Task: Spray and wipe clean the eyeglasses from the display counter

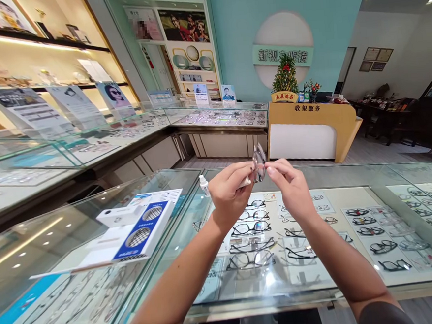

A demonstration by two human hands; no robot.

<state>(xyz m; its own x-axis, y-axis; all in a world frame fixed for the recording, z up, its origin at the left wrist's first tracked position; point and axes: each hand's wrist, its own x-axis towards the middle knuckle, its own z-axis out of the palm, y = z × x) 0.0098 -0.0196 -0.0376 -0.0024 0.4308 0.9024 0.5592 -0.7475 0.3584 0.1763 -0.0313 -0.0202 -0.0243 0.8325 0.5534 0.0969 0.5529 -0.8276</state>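
A pair of eyeglasses [259, 163] is held up edge-on above the glass counter. My left hand [230, 188] is closed around its near-left side, and a small white piece [244, 182], too little seen to name, shows between those fingers. From the other side, my right hand [288, 184] pinches at the lens edge with thumb and forefinger. Just left of my left hand, a small white dropper bottle [204, 184] stands on the glass. Beneath both hands, rows of eyeglass frames [250, 227] lie inside the display case [280, 295].
A blue-and-white box with checkered circles [143, 231] and a white box [119, 216] lie on the left counter. More glass cases [216, 116] run along the left and back. A wooden cashier desk [310, 130] with a plant [285, 75] stands beyond.
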